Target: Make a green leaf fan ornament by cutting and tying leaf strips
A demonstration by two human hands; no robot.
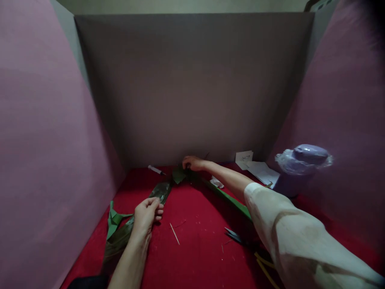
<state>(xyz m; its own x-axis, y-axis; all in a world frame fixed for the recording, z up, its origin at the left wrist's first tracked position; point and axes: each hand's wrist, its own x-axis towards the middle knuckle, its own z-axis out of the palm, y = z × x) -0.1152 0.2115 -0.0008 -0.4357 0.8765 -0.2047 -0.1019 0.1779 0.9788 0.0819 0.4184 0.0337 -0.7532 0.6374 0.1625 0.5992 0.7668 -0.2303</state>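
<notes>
My left hand (147,214) is closed in a pinch at the edge of a long dark green leaf (162,191). This glossy leaf runs under the hand from lower left toward the back. Stretched out to the far end, my right hand (194,163) has its fingers curled down beside a small green leaf piece (179,175). What those fingers hold is too dark and small to make out. A folded green leaf shape (113,218) lies left of my left hand. Below my right forearm stretches a long green leaf strip (230,197).
On the red cloth (186,265) lie a thin stick (174,233), a syringe (156,170), scissors (233,234) and yellow strips (264,265). White papers (261,172) and a purple container with plastic wrap (303,158) stand at right. Grey and pink panels (195,88) enclose the back and sides.
</notes>
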